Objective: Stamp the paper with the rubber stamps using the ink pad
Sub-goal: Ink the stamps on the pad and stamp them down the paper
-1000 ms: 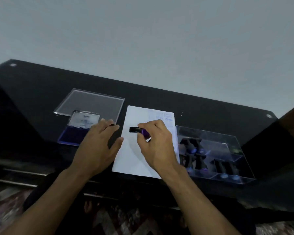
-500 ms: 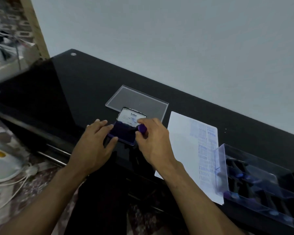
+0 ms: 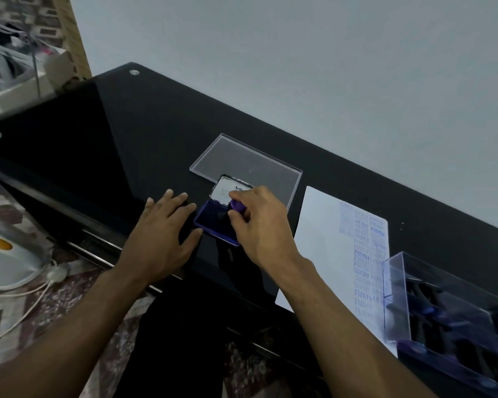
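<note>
The right hand [image 3: 263, 225] is pinching a purple stamp [image 3: 237, 206] between thumb and fingers and pressing it down onto the ink pad [image 3: 213, 222], whose lid [image 3: 230, 191] is standing open at the pad's far edge. The left hand [image 3: 163, 237] is lying flat on the black table [image 3: 144, 133] with fingers spread, its fingertips touching the pad's left side, seemingly steadying it. A clear cover [image 3: 246, 162] is lying just behind the pad.

The paper [image 3: 316, 242] is resting right of the pad, and its far right strip is already carrying several columns of blue prints [image 3: 367, 254], with words such as SAMPLE and FRAGILE readable. The half of the sheet nearest the pad is showing no marks. Further right of the pad, past the paper, a clear box [image 3: 449, 311] is holding more stamps [image 3: 431, 311]; how many is hard to tell.

So the work is looking well underway but unfinished: this stamp is being inked now, its print is not yet on the sheet, and blank room is waiting for it and likely for the boxed ones too
</note>
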`<act>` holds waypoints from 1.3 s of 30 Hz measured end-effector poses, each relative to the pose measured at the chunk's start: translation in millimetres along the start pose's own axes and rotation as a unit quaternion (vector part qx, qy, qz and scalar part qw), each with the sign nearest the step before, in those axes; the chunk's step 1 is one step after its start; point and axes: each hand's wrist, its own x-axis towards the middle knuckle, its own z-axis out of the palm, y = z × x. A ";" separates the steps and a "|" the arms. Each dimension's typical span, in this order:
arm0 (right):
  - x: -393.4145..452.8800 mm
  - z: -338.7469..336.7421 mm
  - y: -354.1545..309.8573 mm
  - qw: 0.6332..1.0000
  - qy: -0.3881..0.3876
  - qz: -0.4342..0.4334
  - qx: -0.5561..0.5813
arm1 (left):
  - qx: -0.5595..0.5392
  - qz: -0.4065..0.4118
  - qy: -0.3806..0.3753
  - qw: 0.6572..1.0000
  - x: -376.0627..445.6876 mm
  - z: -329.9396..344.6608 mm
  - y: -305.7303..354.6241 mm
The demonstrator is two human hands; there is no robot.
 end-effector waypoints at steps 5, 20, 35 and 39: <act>5.6 0.4 -1.2 1.000 -0.016 -0.006 -0.020 | 0.034 0.011 0.002 0.999 -1.1 4.7 -3.6; 11.2 1.8 -7.0 0.999 -0.038 0.006 -0.025 | 0.075 0.007 0.017 0.997 -2.1 10.4 -1.2; 10.2 8.0 -4.9 0.998 -0.058 0.012 -0.029 | 0.077 0.008 0.032 0.996 -2.1 15.3 -3.6; 6.2 10.6 -2.7 0.999 -0.029 0.008 -0.017 | 0.081 0.006 0.028 0.996 -1.5 14.7 -3.8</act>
